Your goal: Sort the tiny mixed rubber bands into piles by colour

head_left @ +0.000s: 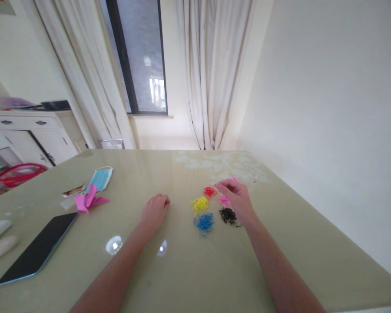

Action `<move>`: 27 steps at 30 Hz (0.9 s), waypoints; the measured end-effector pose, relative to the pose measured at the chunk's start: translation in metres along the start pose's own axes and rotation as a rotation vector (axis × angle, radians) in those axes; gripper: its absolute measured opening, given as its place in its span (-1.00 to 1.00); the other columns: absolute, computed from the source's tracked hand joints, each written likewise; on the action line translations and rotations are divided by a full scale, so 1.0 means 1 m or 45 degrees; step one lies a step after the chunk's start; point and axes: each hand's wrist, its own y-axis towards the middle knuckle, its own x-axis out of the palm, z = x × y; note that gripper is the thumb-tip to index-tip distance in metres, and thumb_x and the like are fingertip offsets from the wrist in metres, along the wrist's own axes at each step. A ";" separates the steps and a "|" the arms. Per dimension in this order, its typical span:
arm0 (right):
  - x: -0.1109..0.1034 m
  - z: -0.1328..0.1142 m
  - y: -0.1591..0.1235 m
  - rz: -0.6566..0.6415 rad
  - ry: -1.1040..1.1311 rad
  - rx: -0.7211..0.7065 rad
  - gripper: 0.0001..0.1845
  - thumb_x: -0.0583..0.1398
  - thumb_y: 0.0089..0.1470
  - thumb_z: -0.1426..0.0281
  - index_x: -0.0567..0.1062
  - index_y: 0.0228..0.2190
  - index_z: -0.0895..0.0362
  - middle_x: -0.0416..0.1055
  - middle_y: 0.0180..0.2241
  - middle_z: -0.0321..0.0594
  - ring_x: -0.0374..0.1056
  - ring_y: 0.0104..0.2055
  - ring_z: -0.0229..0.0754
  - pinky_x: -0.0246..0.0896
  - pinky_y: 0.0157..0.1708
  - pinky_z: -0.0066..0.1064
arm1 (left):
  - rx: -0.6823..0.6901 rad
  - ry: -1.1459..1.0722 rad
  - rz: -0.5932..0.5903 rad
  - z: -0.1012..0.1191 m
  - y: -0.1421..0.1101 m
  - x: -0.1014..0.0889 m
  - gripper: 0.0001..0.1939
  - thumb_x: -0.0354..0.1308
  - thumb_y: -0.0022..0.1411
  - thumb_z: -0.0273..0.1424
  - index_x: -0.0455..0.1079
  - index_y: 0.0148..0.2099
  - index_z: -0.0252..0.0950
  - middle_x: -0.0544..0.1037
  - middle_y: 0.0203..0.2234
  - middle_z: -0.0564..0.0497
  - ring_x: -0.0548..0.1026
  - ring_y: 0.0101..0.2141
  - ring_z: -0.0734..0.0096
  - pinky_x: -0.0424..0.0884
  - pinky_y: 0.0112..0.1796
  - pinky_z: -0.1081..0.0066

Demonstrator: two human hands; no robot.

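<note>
My right hand [236, 198] is over the right side of the table, thumb and forefinger pinched together beside a red pile of small rubber bands [210, 191]. Whatever is between those fingertips is too small to make out. Partly behind and under that hand lie pink bands [224, 200] and a pile of black bands [228, 215]. To its left are yellow bands [200, 204], with blue bands [204, 222] nearer to me. My left hand [155, 212] rests on the tabletop left of the piles, fingers curled in, nothing visible in it.
On the left lie a dark-screened tablet [39, 248], a pink folded piece [89, 200], a blue face mask [101, 178] and white objects [0, 243] at the edge. The glossy table [182, 278] meets a white wall [329, 108] on the right. Curtains [215, 65] hang beyond.
</note>
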 end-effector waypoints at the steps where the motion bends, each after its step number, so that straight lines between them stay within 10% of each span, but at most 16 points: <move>1: -0.002 0.005 0.008 0.038 -0.173 0.000 -0.68 0.30 0.10 0.13 0.64 -0.35 0.15 0.54 -0.45 -0.17 0.35 -0.44 -0.18 0.23 -0.41 -0.37 | 0.006 -0.029 0.004 -0.001 0.001 0.000 -0.75 0.01 0.37 -0.53 0.54 -0.14 -0.30 0.61 -0.17 -0.14 0.58 -0.15 0.18 0.41 -0.10 0.28; 11: 0.016 0.042 0.056 0.029 -0.857 0.183 -0.80 0.33 -0.04 0.44 0.56 -0.64 0.18 0.44 -0.67 -0.20 0.35 -0.55 -0.21 0.07 -0.50 -0.41 | 0.074 -0.215 0.053 0.007 0.004 0.001 -0.77 0.08 0.37 -0.49 0.59 -0.14 -0.29 0.64 -0.11 -0.15 0.59 -0.09 0.21 0.41 -0.04 0.30; 18: 0.013 0.029 0.014 0.121 -0.848 -0.017 -0.70 0.22 0.15 0.19 0.59 -0.46 0.13 0.49 -0.52 -0.19 0.36 -0.43 -0.15 0.15 -0.40 -0.37 | 0.115 -0.401 0.171 0.008 0.003 0.004 -0.81 0.10 0.35 -0.40 0.56 -0.19 -0.28 0.64 -0.23 -0.10 0.59 -0.22 0.26 0.43 -0.12 0.30; 27: 0.057 0.028 -0.023 -0.152 -0.585 -0.250 -0.77 0.28 0.22 0.21 0.60 -0.37 0.10 0.46 -0.46 -0.23 0.31 -0.41 -0.16 0.16 -0.35 -0.32 | 0.043 -1.172 0.047 0.021 -0.001 0.002 -0.68 0.27 0.17 -0.15 0.58 -0.17 -0.29 0.69 -0.35 -0.06 0.64 -0.31 0.24 0.55 -0.19 0.27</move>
